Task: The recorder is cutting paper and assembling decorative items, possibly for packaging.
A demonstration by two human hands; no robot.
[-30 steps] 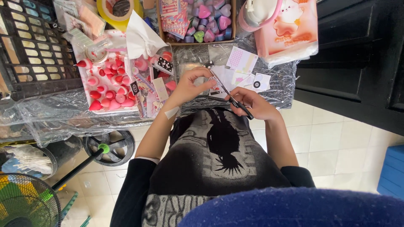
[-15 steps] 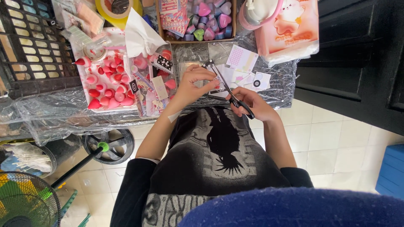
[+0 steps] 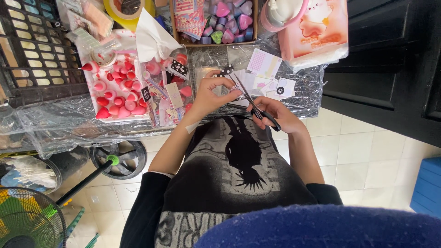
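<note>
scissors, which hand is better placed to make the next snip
Right. The right hand already holds the scissors by the handles, blades pointing at the small piece pinched in the left hand.

two hands (image 3: 216, 94), one pair of scissors (image 3: 251, 98), one fan (image 3: 27, 222)

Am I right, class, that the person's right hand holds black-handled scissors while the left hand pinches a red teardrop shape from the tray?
Not quite. The right hand does hold the black-handled scissors, but the left hand pinches a small piece of paper, not a red shape. The head view shows this.
</note>
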